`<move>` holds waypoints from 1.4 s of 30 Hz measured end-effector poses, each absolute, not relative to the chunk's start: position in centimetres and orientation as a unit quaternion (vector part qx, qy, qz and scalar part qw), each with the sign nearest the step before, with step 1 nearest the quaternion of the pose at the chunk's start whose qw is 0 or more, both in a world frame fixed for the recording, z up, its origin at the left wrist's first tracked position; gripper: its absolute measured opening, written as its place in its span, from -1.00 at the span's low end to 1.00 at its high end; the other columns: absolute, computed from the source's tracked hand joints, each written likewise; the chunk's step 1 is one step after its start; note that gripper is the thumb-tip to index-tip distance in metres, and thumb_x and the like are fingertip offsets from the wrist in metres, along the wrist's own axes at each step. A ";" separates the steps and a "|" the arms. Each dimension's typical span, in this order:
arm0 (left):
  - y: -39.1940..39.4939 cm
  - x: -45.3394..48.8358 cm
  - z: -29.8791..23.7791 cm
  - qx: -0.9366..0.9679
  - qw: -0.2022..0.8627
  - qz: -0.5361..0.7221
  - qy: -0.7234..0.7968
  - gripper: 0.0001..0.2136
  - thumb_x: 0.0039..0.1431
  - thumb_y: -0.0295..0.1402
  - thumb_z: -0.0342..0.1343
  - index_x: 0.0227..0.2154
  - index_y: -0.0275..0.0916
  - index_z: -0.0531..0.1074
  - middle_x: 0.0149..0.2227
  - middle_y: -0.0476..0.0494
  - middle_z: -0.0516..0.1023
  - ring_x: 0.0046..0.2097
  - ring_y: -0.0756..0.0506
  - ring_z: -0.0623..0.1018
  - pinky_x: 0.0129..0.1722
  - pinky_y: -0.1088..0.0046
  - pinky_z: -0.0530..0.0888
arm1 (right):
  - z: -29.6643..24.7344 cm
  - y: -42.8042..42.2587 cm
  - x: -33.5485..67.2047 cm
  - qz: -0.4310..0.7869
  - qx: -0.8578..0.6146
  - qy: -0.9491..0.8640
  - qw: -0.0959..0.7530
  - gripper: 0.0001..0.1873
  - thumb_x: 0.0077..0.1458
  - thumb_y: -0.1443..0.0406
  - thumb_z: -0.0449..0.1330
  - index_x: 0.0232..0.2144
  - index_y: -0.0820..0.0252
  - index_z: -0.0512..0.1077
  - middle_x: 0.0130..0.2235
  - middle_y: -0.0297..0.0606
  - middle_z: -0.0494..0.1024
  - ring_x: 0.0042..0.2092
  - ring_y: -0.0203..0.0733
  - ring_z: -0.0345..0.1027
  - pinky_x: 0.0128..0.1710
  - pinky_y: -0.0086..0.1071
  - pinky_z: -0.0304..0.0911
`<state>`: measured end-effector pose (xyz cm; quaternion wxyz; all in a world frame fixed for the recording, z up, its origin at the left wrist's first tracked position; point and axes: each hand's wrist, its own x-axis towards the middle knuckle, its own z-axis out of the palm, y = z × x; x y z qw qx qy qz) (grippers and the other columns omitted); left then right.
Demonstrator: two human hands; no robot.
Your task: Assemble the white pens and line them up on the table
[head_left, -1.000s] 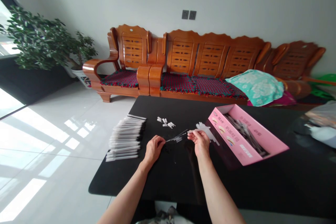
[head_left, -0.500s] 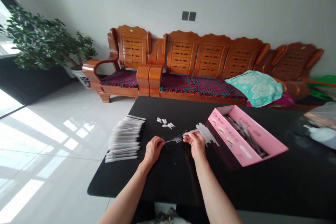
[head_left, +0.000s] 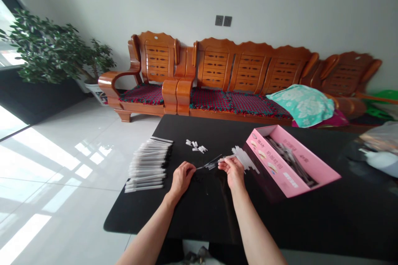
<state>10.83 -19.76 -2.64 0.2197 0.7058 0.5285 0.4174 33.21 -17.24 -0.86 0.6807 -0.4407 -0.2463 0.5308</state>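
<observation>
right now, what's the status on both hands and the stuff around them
Left hand pinching thin dark stick. Right hand holding white tube. More dark sticks between hands. Pink box beyond, right side.

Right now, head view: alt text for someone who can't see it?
Over a black table, a person's left hand pinches a thin rod and the right hand holds a pale tube. A row of pale sticks lies left, small white pieces beyond the hands, and an open pink box of dark sticks right.
</observation>
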 end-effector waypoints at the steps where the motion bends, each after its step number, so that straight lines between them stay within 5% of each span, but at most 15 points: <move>1: -19.8 10.8 -2.6 0.706 0.219 0.417 0.529 -0.83 0.25 -0.34 0.05 -0.40 -0.21 0.50 -0.36 -0.08 0.51 -0.33 -0.05 0.51 -0.31 0.47 0.37 | -0.8 -17.2 33.2 0.532 -0.440 -0.246 0.681 -0.70 -0.25 0.30 0.43 -0.47 0.22 0.39 -0.55 -0.26 0.61 -0.54 -0.17 0.52 -0.57 -0.42 0.47; 24: -19.9 10.9 -2.4 0.704 0.227 0.418 0.527 -0.83 0.25 -0.34 0.06 -0.41 -0.21 0.50 -0.36 -0.08 0.51 -0.32 -0.04 0.51 -0.29 0.47 0.38 | -0.8 -17.2 33.1 0.530 -0.449 -0.242 0.677 -0.69 -0.26 0.29 0.43 -0.48 0.21 0.38 -0.57 -0.27 0.60 -0.54 -0.18 0.52 -0.57 -0.44 0.47; 35: -20.0 10.9 -2.0 0.709 0.253 0.409 0.515 -0.79 0.21 -0.21 0.13 -0.43 -0.23 0.50 -0.40 -0.07 0.49 -0.39 -0.02 0.46 -0.37 0.48 0.35 | -1.0 -18.8 28.1 0.619 -0.444 -0.293 0.577 -0.74 -0.21 0.31 0.39 -0.45 0.25 0.40 -0.57 -0.24 0.59 -0.57 -0.17 0.50 -0.64 -0.45 0.41; 42: -19.8 10.3 -2.6 0.651 0.199 0.472 0.560 -0.72 0.33 -0.20 -0.03 -0.34 -0.22 0.51 -0.38 -0.09 0.52 -0.36 -0.04 0.48 -0.33 0.47 0.37 | -0.8 -19.1 29.1 0.667 -0.393 -0.272 0.571 -0.76 -0.20 0.33 0.38 -0.44 0.24 0.42 -0.51 -0.21 0.63 -0.56 -0.20 0.50 -0.62 -0.44 0.42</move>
